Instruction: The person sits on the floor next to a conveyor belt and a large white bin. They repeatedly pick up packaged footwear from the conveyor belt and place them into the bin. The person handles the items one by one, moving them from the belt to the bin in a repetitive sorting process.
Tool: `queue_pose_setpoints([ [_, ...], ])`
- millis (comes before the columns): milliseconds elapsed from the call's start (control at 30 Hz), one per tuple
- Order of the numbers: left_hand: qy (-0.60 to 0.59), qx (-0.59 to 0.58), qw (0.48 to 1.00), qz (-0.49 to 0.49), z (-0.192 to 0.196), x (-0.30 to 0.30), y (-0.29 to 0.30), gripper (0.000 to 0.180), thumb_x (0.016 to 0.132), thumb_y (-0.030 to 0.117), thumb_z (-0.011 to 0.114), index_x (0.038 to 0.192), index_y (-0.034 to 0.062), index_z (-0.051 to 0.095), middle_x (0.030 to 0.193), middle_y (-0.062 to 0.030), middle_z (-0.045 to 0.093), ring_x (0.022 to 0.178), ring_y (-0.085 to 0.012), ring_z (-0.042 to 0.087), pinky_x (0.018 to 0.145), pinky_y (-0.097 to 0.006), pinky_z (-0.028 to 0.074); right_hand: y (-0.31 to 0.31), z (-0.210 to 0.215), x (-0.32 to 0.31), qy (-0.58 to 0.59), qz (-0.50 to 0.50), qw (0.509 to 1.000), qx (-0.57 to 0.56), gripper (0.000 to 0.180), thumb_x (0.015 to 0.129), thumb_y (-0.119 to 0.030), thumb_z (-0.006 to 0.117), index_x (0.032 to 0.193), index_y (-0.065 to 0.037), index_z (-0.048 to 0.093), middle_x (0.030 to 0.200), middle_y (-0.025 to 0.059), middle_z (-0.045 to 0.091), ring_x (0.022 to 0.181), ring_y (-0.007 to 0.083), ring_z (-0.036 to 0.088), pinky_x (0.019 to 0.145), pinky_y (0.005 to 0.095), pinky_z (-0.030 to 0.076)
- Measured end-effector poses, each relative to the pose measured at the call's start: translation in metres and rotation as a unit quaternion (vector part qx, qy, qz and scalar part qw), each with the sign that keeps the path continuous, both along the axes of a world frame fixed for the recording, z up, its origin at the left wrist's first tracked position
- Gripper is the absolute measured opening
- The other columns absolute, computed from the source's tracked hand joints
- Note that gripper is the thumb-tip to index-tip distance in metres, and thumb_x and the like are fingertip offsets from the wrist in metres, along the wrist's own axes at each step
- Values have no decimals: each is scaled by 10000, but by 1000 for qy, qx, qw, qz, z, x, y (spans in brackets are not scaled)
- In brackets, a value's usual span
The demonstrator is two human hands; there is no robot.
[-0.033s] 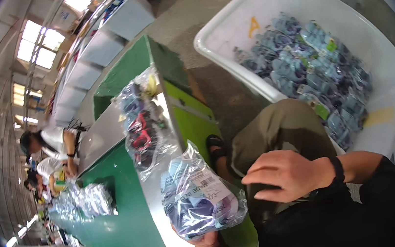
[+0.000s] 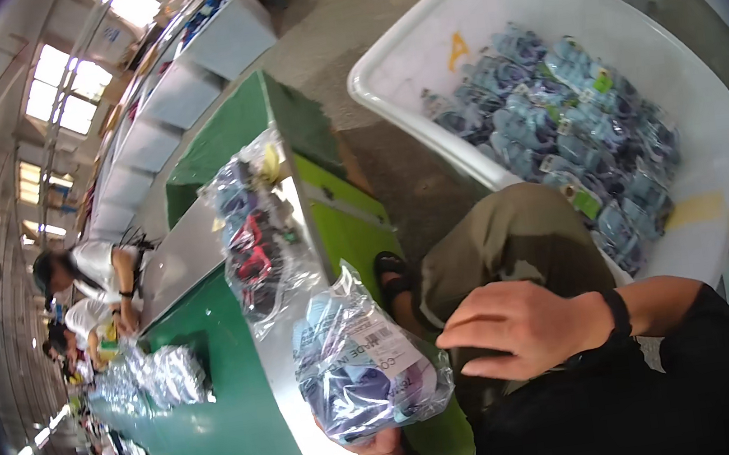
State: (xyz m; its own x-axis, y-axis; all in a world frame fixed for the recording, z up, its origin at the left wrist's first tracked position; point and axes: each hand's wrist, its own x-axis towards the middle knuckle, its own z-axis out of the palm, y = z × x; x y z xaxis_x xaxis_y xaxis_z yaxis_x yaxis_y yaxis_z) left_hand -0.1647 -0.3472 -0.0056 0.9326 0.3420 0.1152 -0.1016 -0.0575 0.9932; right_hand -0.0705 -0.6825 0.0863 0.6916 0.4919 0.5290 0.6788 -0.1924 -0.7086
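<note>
My left hand (image 2: pixel 380 447) supports a clear plastic bag (image 2: pixel 363 364) from below, near the metal edge of the table. Light-blue and purple items that look like sandals fill the bag, and a white printed label shows on its front. Most of the left fingers are hidden beneath it. To the right of the bag, my right hand (image 2: pixel 509 332) hovers in front of my knee with its fingers stretched out and the thumb apart. Nothing is in it. Farther along the table edge lies another clear bag (image 2: pixel 251 250) with dark, red and blue items inside.
On my right stands a big white tub (image 2: pixel 425 125) holding many bagged blue-purple items (image 2: pixel 571 134). A green conveyor belt (image 2: pixel 245 406) runs to the left, carrying shiny bagged goods (image 2: pixel 169 374). Co-workers (image 2: pixel 92 270) are along its far side. A green bin (image 2: pixel 222 145) stands beyond the table's end.
</note>
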Motion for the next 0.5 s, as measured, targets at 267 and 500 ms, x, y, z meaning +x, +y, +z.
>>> queue_pose_setpoints([
  [267,-69,82,988,-115,12,5,-31,771,904,216,829,1547,39,441,1437,-146,588,1261,-272,613,1076,-444,519,13,24,-7,-196,-89,974,63,456,889,-240,731,1262,7,639,1253,172,608,1256,370,621,1029,472,521],
  [500,13,-50,968,-247,28,37,-78,943,854,310,887,1607,117,353,1633,-170,402,1457,-303,466,1184,-504,420,20,9,-2,-263,-135,955,-22,377,1019,-273,621,1316,-42,635,1317,165,591,1340,356,559,1119,510,455],
])
